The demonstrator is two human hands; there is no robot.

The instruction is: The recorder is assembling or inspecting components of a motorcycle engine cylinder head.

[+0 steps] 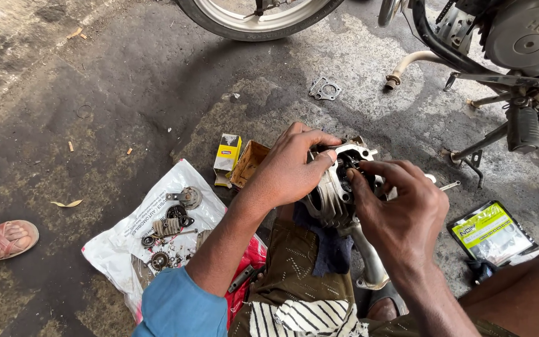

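Observation:
My left hand [291, 168] grips a grey metal engine cylinder head [332, 198] from its left side, thumb over the top. My right hand [400, 212] reaches in from the right, with its fingertips pressed into the dark opening on the part's face. The part rests over my knee on a dark blue cloth [329, 246]. A metal pipe [369, 259] runs down from it toward my foot.
A white plastic bag [151, 218] with several small greasy engine parts lies at left. Yellow cartons [228, 156] sit behind it. A gasket [324, 89] lies on the concrete. A motorcycle [519, 56] stands at top right, a packet [491, 232] at right, another person's sandalled foot [1, 242] at far left.

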